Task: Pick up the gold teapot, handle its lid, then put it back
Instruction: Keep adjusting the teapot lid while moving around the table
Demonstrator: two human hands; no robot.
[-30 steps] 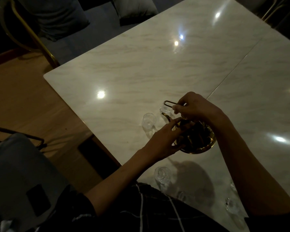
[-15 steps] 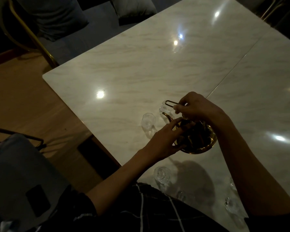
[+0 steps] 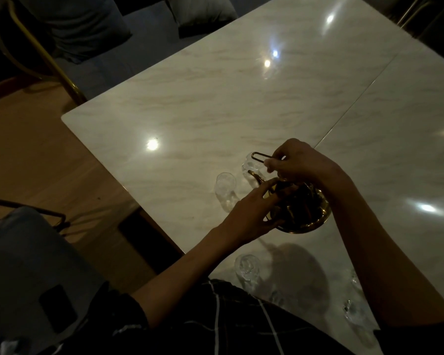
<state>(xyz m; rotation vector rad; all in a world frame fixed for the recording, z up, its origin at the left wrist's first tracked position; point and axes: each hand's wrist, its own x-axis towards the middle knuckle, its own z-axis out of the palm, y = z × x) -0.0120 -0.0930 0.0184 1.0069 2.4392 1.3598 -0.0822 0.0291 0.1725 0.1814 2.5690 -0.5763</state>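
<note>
The gold teapot is near the front of the white marble table, its spout pointing left; whether it rests on the surface or hangs just above it is unclear. My right hand is closed on its thin wire handle, which sticks out to the left. My left hand presses against the pot's left side, fingers reaching onto the top where the lid sits. The lid itself is hidden in shadow under both hands.
Two small clear glasses stand just left of the pot, one behind the handle. More glasses stand at the near edge and at the right. A gold-framed chair is at far left, a grey seat near left.
Both hands stay on the teapot; nothing has visibly moved.
</note>
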